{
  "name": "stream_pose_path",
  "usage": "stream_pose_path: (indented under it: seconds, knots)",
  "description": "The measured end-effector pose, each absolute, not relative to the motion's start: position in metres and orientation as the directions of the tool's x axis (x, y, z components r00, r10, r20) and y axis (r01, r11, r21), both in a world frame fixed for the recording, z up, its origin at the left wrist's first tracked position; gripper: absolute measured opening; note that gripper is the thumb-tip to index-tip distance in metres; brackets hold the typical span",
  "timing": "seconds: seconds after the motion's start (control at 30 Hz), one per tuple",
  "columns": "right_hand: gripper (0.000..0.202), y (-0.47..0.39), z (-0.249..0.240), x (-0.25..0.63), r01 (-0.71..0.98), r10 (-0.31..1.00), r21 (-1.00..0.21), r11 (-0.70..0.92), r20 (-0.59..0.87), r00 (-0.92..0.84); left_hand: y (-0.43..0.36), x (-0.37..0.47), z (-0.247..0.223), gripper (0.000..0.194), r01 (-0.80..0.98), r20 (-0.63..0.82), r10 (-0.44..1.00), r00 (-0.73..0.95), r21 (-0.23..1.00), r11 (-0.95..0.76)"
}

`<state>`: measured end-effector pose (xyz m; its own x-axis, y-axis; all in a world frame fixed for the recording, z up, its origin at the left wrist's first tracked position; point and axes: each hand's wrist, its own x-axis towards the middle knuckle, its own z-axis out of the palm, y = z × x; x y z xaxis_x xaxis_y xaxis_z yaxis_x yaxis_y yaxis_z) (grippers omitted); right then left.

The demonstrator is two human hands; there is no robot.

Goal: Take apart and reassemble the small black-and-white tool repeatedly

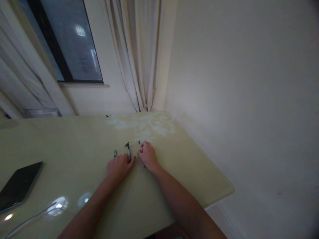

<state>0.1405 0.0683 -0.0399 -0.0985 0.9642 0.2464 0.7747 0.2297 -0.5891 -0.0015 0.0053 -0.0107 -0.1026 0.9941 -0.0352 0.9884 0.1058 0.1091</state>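
Observation:
My left hand [119, 167] rests on the table with a slim dark and silver razor [129, 154] between its thumb and fingers. The razor's narrow head points away from me, angled across the top of the handle. Close by on the right, my right hand [149, 156] is closed, its fingertips bent down around a small pale-grey piece that I cannot make out. Just beyond those fingertips lies a small dark piece [139, 142]. A small dark, greenish rectangular piece [115, 153] stands or lies beyond my left knuckles.
The table [194, 176] has a glossy yellow-green cover with a pale floral pattern. On the left lie a dark tablet [20, 186] and a white cable [32, 218]. A tiny dark piece [107, 116] sits near the far edge. Curtains and walls border the table.

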Motion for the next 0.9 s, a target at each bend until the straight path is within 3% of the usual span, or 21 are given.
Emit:
stream_pose_path:
  seconds: [0.67,0.9]
  knots:
    - [0.006,0.073,-0.039,0.145,0.605,0.941,-0.753,0.258,0.337,0.018,0.004,0.003,-0.009,0.061,0.985,-0.061,0.991,-0.122,0.117,0.129]
    - [0.012,0.070,-0.036,0.146,0.507,0.946,-0.821,0.263,0.323,0.034,0.007,-0.005,0.001,0.054,0.979,-0.051,0.987,-0.151,0.130,0.156]
